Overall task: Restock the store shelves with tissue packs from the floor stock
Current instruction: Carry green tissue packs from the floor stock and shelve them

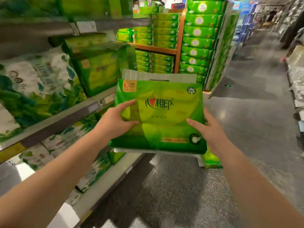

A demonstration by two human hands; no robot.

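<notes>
I hold a large green tissue pack (162, 102) in front of me, above the aisle floor. My left hand (117, 120) grips its left side, thumb on the front face. My right hand (206, 129) grips the right side, thumb on the front and fingers behind. The pack's clear handle flap (158, 75) points up. The middle shelf (65, 111) on the left holds another green pack of the same kind (98, 69), standing upright. A further green pack (212, 159) lies on the floor below the held one, mostly hidden by it.
White-and-green tissue bundles (32, 86) fill the left shelves. A wooden display (180, 40) stacked with green boxed tissues stands ahead. The dark speckled aisle floor (181, 186) runs on to the right. More goods (296, 76) line the right edge.
</notes>
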